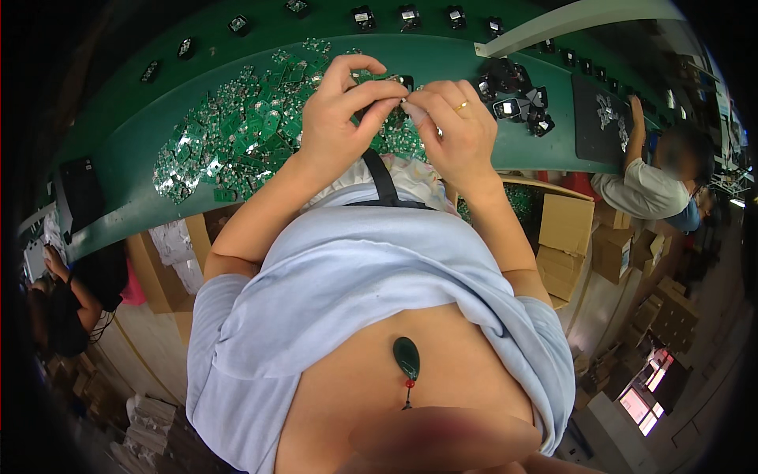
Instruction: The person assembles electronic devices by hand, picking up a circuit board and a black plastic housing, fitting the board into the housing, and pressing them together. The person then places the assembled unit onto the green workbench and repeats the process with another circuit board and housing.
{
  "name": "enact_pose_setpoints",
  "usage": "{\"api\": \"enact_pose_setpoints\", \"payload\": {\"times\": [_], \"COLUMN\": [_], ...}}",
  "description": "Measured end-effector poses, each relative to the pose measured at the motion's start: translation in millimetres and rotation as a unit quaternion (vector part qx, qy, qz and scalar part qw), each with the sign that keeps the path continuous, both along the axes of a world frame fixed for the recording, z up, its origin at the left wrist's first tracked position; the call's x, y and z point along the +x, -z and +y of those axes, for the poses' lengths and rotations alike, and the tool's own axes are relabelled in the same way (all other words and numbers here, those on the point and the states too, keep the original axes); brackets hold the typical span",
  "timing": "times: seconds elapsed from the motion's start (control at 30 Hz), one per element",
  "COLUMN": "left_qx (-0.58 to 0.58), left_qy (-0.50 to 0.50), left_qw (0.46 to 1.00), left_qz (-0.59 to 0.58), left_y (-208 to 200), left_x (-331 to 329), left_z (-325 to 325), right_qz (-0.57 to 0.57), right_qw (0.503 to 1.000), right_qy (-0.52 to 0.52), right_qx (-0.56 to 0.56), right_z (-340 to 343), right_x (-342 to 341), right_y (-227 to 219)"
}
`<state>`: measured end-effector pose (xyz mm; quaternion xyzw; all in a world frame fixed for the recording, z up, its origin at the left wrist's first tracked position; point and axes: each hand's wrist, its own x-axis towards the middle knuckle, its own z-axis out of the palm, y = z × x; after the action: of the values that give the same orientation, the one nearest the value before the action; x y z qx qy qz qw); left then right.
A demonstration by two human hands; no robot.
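Both my hands meet over the green workbench (126,134). My left hand (341,118) pinches a small black part (401,80) between thumb and fingers. My right hand (450,126), with a gold ring on one finger, holds the same small piece from the other side; fingertips of both hands touch at it. A big heap of small green circuit boards (237,134) lies on the bench just left of and under my hands. A cluster of finished black parts (517,95) sits to the right of my right hand.
Single black parts (363,16) stand in a row along the bench's far strip. A dark mat (604,118) with small pieces lies at right, where a co-worker (655,186) reaches. Cardboard boxes (564,225) sit below the bench. Another person (59,308) is at left.
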<state>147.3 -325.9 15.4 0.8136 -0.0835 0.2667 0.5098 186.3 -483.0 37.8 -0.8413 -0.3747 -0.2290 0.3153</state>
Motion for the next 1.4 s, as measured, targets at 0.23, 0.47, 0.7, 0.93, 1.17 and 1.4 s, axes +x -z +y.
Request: {"api": "enact_pose_setpoints", "payload": {"times": [0.23, 0.47, 0.7, 0.93, 1.17, 1.4], "left_qx": [-0.023, -0.277, -0.325, -0.116, -0.050, 0.036], "left_qy": [0.023, 0.122, 0.078, 0.022, -0.005, -0.013], "left_qw": [0.999, 0.923, 0.915, 0.983, 0.996, 0.999], "left_qz": [0.025, 0.239, 0.226, 0.138, 0.076, 0.004], "left_y": [-2, -8, -19, -24, -29, -26], "left_x": [0, -3, -7, -11, -10, -6], "left_z": [2, 5, 4, 8, 6, 5], "right_qz": [0.077, 0.197, 0.127, 0.007, -0.018, -0.058], "right_qw": [0.996, 0.958, 0.980, 0.992, 0.991, 0.986], "right_qy": [-0.019, -0.022, -0.082, -0.123, -0.133, -0.142], "right_qx": [0.044, 0.208, 0.128, 0.036, -0.004, -0.063], "right_z": [3, 11, 0, 1, 2, 3], "right_x": [-1, -9, 1, 6, 8, 11], "right_y": [4, 9, -2, -14, -18, -23]}}
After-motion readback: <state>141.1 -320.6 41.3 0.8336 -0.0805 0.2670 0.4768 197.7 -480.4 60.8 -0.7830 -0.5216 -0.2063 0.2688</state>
